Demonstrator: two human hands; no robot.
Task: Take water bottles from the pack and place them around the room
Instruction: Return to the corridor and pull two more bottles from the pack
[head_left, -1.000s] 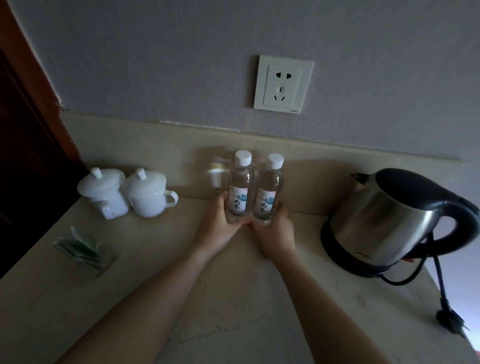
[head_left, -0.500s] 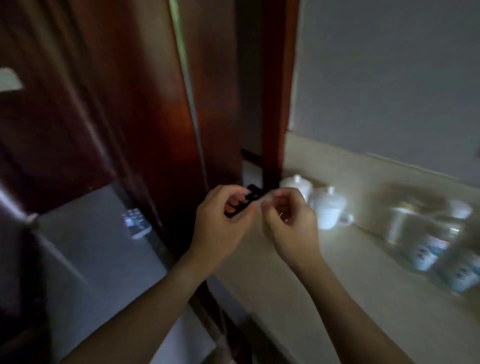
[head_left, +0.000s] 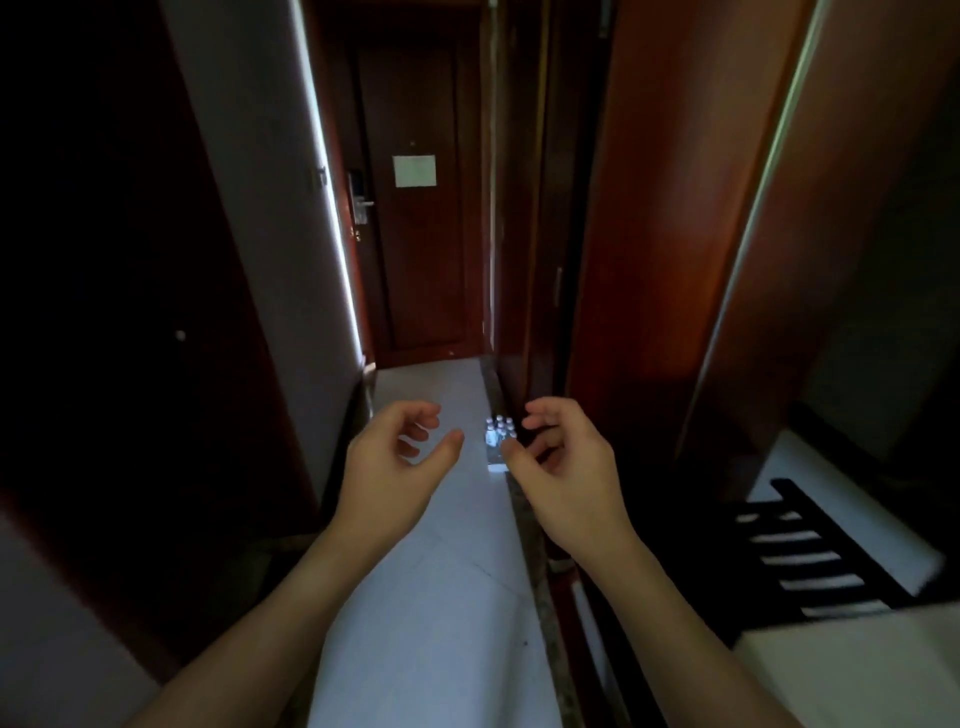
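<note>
A pack of water bottles (head_left: 497, 439) with white caps stands on the pale floor (head_left: 426, 597) of a narrow hallway, against the right-hand wooden panel. Part of the pack is hidden behind my right hand's fingers. My left hand (head_left: 397, 462) is raised in front of me, fingers loosely curled and apart, holding nothing. My right hand (head_left: 563, 465) hovers beside it, also empty with curled fingers. Both hands are in the air well above the floor, far short of the pack. The two bottles on the counter are out of view.
A dark wooden door (head_left: 415, 208) with a handle and a white notice closes the hallway's far end. Reddish wooden panels (head_left: 649, 234) line the right side. A white wall (head_left: 260, 156) runs along the left. A black slatted rack (head_left: 815, 551) sits at lower right.
My view has swung left from the counter with two bottles, cups and kettle to the hallway. Both hands let go of the bottles, came together, and now hang apart and empty.
</note>
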